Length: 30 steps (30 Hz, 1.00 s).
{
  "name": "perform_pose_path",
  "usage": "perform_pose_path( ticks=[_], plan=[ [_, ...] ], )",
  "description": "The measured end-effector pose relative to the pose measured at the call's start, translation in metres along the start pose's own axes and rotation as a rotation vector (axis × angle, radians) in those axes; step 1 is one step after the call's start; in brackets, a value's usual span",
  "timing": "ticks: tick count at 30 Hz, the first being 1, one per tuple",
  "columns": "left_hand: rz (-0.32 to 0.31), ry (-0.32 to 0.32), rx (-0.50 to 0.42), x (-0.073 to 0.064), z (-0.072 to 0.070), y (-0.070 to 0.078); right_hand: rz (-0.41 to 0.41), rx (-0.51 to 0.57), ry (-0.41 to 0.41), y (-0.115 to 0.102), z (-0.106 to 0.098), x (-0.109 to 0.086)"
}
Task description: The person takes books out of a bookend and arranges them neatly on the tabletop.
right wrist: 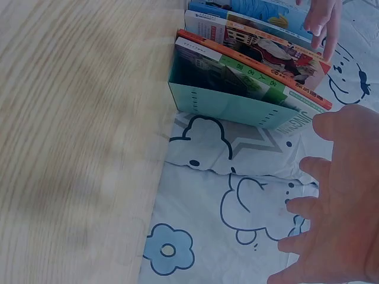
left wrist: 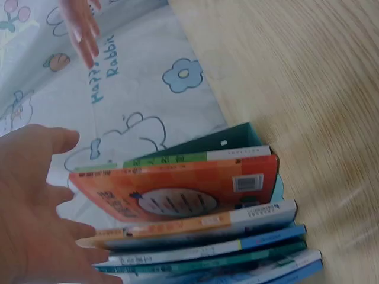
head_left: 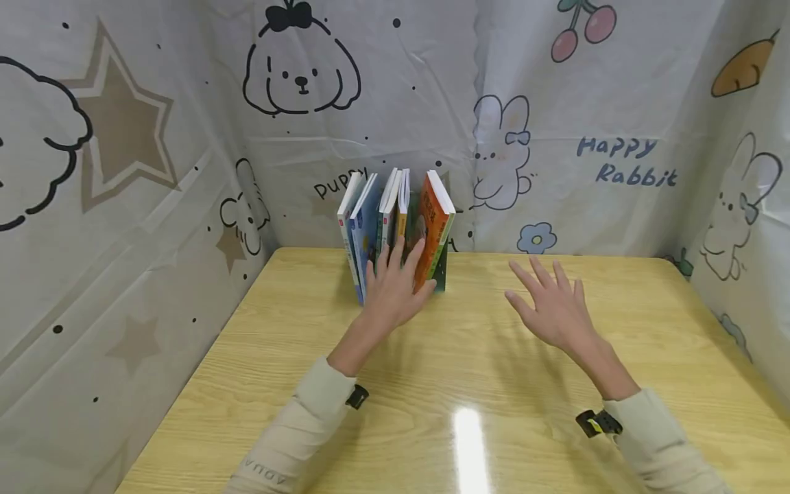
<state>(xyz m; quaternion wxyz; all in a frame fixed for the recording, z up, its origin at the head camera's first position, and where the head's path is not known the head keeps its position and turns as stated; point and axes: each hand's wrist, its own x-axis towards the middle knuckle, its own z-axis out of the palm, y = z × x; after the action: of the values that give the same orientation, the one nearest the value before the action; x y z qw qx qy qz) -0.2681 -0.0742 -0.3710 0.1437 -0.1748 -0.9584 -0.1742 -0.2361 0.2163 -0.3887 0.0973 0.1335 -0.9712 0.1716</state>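
Several thin books stand upright in a row at the back of the table. The leftmost is a white-spined book (head_left: 348, 233), beside it a blue book (head_left: 365, 219). At the right end an orange book (head_left: 433, 216) leans, with a gap on its left; a green-and-white spine (left wrist: 172, 158) lies against it. A teal holder (right wrist: 237, 106) stands around that end. My left hand (head_left: 393, 291) is in front of the row, fingers spread, holding nothing; whether it touches a book I cannot tell. My right hand (head_left: 555, 312) hovers right of the books, fingers spread, holding nothing.
The wooden table (head_left: 296, 343) ends at a printed cloth (head_left: 420, 89), which hangs behind and at both sides. A dark strap device (head_left: 356, 396) is on the left wrist, another band (head_left: 599, 422) on the right.
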Motion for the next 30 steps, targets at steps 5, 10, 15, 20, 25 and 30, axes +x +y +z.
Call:
perform_pose_path(
  ticks=[5, 10, 15, 20, 25, 30],
  plan=[
    [0.083, 0.292, -0.102, 0.003, -0.001, -0.015, 0.000, 0.018, 0.012, 0.004, 0.002, -0.003],
    [0.104, 0.539, -0.225, 0.010, -0.003, -0.034, 0.005, 0.042, 0.020, 0.008, 0.001, -0.004],
    [-0.005, 0.629, -0.355, 0.015, -0.004, -0.052, -0.024, 0.072, 0.006, 0.010, 0.001, -0.001],
    [-0.181, 0.560, -0.515, 0.021, -0.005, -0.066, -0.021, 0.140, -0.049, 0.012, 0.003, -0.001],
    [-0.306, 0.438, -0.576, 0.024, -0.005, -0.077, -0.030, 0.138, -0.056, 0.013, 0.005, 0.000],
    [-0.320, 0.378, -0.592, 0.025, -0.005, -0.085, -0.019, 0.134, -0.053, 0.014, 0.002, 0.002]
  ],
)
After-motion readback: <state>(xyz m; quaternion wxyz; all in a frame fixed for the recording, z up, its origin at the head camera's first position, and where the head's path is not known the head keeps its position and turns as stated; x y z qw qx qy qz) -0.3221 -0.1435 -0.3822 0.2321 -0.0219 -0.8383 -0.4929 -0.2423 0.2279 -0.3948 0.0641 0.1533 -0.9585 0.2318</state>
